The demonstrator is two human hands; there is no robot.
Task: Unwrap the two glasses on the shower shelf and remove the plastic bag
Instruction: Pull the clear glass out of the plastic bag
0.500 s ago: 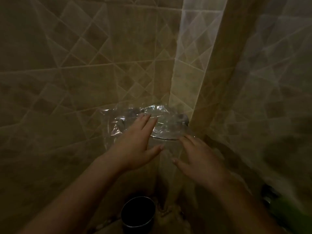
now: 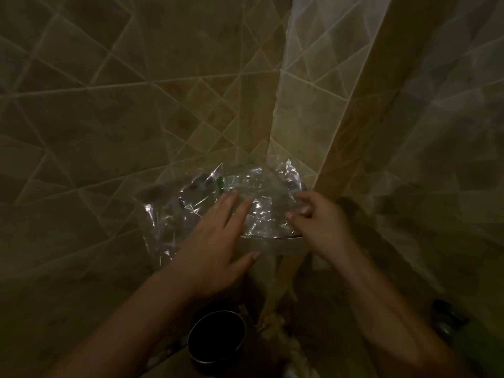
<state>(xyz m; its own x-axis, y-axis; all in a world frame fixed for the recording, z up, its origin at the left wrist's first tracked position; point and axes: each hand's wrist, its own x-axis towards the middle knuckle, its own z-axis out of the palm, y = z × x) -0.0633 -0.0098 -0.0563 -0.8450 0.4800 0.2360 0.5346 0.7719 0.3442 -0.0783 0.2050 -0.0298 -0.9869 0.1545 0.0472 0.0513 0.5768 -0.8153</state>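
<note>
The glasses cannot be made out: crumpled clear plastic (image 2: 253,205) covers the corner shelf (image 2: 275,237), and glare and folds hide what lies under it. A small green mark (image 2: 220,183) shows through the plastic; its nature cannot be told. Only the front rim of the shelf is visible. The left hand (image 2: 215,241) covers part of the plastic; whether its palm touches cannot be told. The right hand (image 2: 321,222) has curled fingertips blurred at the plastic's edge, so a pinch cannot be confirmed. Both forearms are cut off by the bottom edge. A dark round container (image 2: 216,336) below is dim; its contents are not visible. A dark fitting (image 2: 444,317) at lower right is blurred.
</note>
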